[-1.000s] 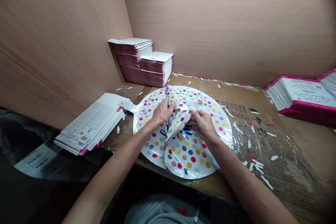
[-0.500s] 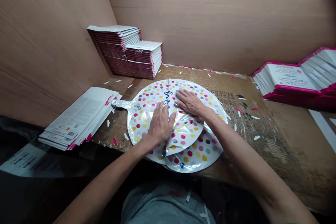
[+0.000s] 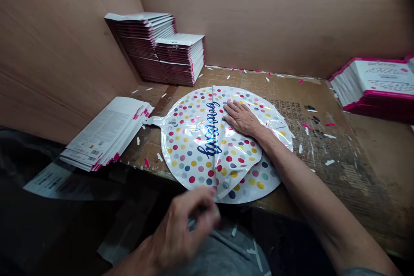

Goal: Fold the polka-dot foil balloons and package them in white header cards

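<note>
A flat white foil balloon (image 3: 190, 138) with coloured dots and blue script lettering lies on the cardboard-covered bench, its tail pointing left. One part of it is folded over, with the crease running through the lettering. My right hand (image 3: 241, 117) lies flat on the folded part, fingers stretched out, right of the lettering. At the balloon's near edge, my left hand (image 3: 186, 220) is raised, its fingers bent and blurred by motion. The fingertips are close to the lower end of the fold; whether they touch or grip the foil cannot be made out.
Tall stacks of white and pink packets (image 3: 176, 58) stand in the back left corner. A fanned pile of printed sleeves (image 3: 100, 133) lies at the left edge. More pink-edged packets (image 3: 381, 77) stand at the right. Paper scraps litter the cardboard (image 3: 323, 155); wooden panels (image 3: 258, 17) enclose the bench.
My left hand has moved from the middle of the balloon down towards me, past its near edge, uncovering the lettering. My right hand stays flat on the foil. The view has shifted slightly.
</note>
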Demonstrator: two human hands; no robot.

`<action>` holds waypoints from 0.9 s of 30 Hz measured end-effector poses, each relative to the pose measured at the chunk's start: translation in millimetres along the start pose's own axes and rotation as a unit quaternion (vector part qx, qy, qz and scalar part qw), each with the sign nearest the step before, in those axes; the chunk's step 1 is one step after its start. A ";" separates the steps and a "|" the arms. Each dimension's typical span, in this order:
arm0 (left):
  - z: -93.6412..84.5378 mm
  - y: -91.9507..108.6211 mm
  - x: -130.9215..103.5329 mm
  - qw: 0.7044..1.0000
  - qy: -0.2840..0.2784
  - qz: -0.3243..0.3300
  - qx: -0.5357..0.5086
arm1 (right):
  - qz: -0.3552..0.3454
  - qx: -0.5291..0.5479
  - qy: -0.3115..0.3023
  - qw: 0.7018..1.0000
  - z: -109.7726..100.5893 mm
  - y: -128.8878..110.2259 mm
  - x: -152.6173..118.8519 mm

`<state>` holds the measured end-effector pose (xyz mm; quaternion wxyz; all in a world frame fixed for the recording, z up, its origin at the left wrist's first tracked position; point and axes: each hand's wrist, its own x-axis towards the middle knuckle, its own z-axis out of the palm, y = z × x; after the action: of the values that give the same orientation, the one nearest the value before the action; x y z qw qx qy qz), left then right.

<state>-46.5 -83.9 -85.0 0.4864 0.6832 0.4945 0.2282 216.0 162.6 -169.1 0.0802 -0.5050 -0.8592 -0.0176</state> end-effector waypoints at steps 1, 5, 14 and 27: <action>-0.9 3.0 12.7 0.996 0.039 -0.074 -0.044 | 0.000 0.000 0.000 1.000 -0.1 -0.3 -0.6; 8.8 10.8 59.2 0.954 0.008 -0.210 -0.214 | 0.001 0.000 -0.001 1.000 -1.9 -2.0 -2.1; 47.9 29.7 69.5 0.817 -0.204 -0.268 -0.468 | 0.001 -0.001 0.009 1.000 -4.0 -6.1 -1.9; -4.1 20.4 40.7 0.867 -0.287 -0.252 -0.321 | -0.012 0.011 0.005 1.000 -4.9 -3.2 -3.2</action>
<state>-24.0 -46.4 -72.0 0.8402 0.3769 0.3879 0.0383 215.3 157.7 -164.6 0.0895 -0.4939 -0.8648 -0.0118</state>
